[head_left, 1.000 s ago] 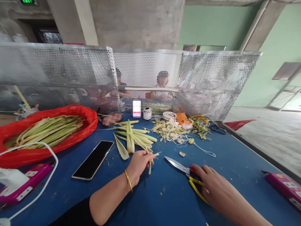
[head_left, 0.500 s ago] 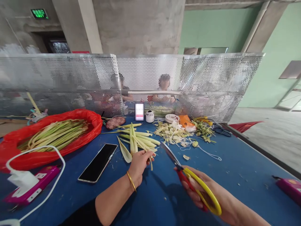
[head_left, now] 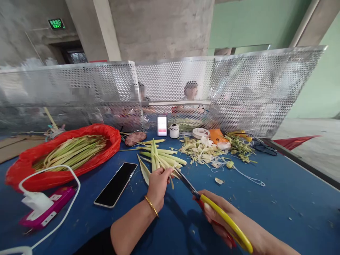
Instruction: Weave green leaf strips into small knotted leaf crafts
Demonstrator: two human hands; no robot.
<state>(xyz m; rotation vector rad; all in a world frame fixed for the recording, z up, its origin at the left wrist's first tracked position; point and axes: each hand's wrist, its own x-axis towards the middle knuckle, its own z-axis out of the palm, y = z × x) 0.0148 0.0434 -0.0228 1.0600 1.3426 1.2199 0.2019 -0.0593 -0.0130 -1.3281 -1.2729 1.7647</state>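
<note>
My left hand (head_left: 158,184), with a gold bangle at its wrist, is closed on pale green leaf strips (head_left: 154,156) that fan out above the fingers. In my right hand (head_left: 216,210) are scissors (head_left: 191,186) with yellow and red handles. Their blades reach up-left, with the tips beside the strip ends at my left fingertips; whether they touch cannot be made out. More pale green stalks (head_left: 174,160) lie on the blue table just beyond my left hand.
A red bag (head_left: 20,168) of long green leaves stands left, near a dark phone (head_left: 116,185) and a purple power strip (head_left: 62,198). Leaf scraps (head_left: 198,150) and an orange packet (head_left: 219,137) lie at the back right. A perforated metal screen (head_left: 170,78) closes the far side; people sit beyond it.
The scissors have come left and their blades now meet the strips at my left hand. The whole view has shifted slightly; my left hand keeps its hold.
</note>
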